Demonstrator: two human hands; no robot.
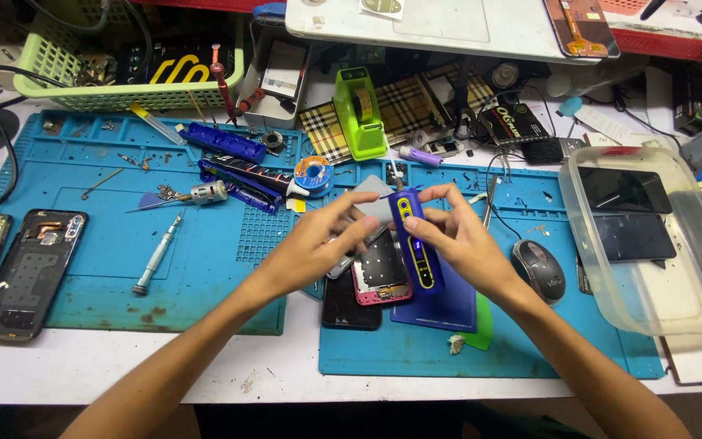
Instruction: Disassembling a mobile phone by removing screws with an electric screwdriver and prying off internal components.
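Hands held up blue tool (418,244) over mat (530,341): my right hand (457,240) gripped it, left hand (318,244) fingers pinched its top. Opened pink phone (382,272) lay beneath, untouched, work barely begun.

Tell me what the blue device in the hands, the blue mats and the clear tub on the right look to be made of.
Blue device, held by the left hand and right hand: likely hard plastic, smooth and slightly glossy, with yellow trim.
Blue mats: probably silicone or rubber, matte, with moulded compartments and a grid.
Clear tub: translucent plastic, cloudy, with the dark phones inside showing through its wall.
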